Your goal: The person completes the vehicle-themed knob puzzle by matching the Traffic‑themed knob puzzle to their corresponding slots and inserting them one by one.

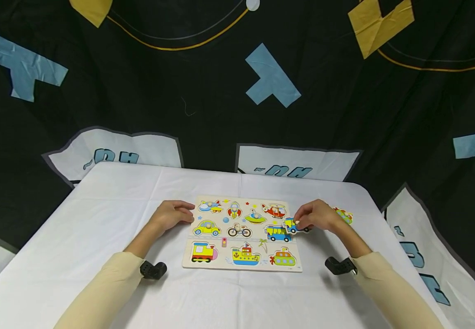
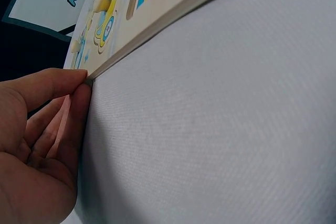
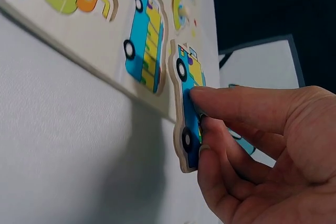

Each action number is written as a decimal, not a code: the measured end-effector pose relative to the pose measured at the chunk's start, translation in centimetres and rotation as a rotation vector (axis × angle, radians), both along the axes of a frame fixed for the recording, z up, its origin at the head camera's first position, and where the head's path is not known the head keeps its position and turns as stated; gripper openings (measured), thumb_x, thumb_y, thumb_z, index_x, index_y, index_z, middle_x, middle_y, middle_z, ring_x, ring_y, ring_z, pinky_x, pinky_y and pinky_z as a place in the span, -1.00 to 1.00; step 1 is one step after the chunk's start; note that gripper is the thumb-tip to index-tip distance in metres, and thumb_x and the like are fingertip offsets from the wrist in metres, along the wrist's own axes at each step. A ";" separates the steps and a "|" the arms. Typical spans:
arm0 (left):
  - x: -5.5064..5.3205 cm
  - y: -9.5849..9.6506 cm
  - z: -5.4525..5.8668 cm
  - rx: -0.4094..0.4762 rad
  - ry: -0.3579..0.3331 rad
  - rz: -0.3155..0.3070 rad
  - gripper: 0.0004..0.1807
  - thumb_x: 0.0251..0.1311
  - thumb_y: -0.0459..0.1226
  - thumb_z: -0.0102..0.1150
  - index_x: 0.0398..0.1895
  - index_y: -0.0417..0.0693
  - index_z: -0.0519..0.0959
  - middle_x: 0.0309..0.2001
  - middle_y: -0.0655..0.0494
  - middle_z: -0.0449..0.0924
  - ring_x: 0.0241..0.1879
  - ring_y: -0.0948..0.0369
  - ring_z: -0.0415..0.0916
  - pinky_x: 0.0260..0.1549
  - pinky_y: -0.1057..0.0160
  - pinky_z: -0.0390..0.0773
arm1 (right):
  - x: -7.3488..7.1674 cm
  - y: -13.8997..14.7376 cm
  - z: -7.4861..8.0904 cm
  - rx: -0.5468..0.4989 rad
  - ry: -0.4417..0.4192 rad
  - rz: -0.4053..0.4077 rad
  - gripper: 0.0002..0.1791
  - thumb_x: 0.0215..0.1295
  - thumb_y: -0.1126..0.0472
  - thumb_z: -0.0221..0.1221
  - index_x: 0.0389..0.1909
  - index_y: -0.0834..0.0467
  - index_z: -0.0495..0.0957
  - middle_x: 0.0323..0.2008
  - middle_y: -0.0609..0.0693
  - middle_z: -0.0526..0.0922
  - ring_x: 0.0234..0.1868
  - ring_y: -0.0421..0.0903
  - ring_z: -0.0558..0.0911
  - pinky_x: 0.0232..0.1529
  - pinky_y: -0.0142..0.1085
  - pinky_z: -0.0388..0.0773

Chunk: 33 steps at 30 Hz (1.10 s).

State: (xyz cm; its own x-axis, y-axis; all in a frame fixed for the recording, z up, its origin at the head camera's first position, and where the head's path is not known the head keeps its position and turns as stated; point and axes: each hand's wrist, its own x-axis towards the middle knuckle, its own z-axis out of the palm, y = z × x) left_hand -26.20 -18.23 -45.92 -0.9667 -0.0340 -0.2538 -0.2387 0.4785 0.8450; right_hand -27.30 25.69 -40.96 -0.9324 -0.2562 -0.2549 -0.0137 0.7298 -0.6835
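Observation:
A wooden peg puzzle board [image 1: 224, 257] with colourful vehicle pictures lies on the white table. At its left edge my left hand [image 1: 173, 214] pinches the rim between thumb and fingers, as the left wrist view shows. My right hand [image 1: 317, 214] holds a blue and yellow bus piece [image 3: 185, 85] by thumb and fingertips, tilted over the board's right edge. Beside that piece is the matching bus recess [image 3: 144, 45] with its printed picture. Knobs stand on the car piece [image 1: 207, 227] and the plane piece [image 1: 210, 207]. The fingers partly hide the bus piece.
A green and red puzzle piece [image 1: 344, 215] lies on the table behind my right hand, partly covered by it. White cloth [image 1: 204, 301] covers the table. A black curtain [image 1: 204, 100] with blue and yellow shapes hangs behind its far edge.

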 end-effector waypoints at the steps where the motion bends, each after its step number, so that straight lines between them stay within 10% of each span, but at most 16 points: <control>1: 0.0 0.0 0.0 -0.002 -0.001 0.002 -0.51 0.12 -0.30 0.42 0.17 -0.11 0.63 -0.36 0.10 0.73 -0.34 0.21 0.61 -0.20 0.31 0.54 | 0.0 -0.2 0.0 -0.002 0.000 -0.001 -0.81 0.04 0.27 0.47 -0.30 0.20 0.74 -0.35 -0.01 0.74 -0.36 -0.11 0.56 -0.34 -0.29 0.52; 33: 0.1 0.1 0.0 -0.002 0.005 0.006 -0.52 0.12 -0.30 0.42 0.16 -0.12 0.64 -0.35 0.10 0.74 -0.34 0.21 0.61 -0.24 0.34 0.54 | 0.3 -4.4 -1.6 0.021 -0.013 0.054 -0.85 0.02 0.27 0.49 -0.37 0.16 0.73 -0.47 -0.06 0.65 -0.38 -0.12 0.54 -0.37 -0.32 0.45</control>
State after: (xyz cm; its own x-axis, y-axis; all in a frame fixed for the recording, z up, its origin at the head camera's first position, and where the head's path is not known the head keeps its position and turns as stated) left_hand -26.13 -18.16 -45.95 -0.9676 -0.0405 -0.2493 -0.2379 0.4783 0.8454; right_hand -27.03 21.31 -42.56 -0.9141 -0.3004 -0.2724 -0.0449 0.7425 -0.6684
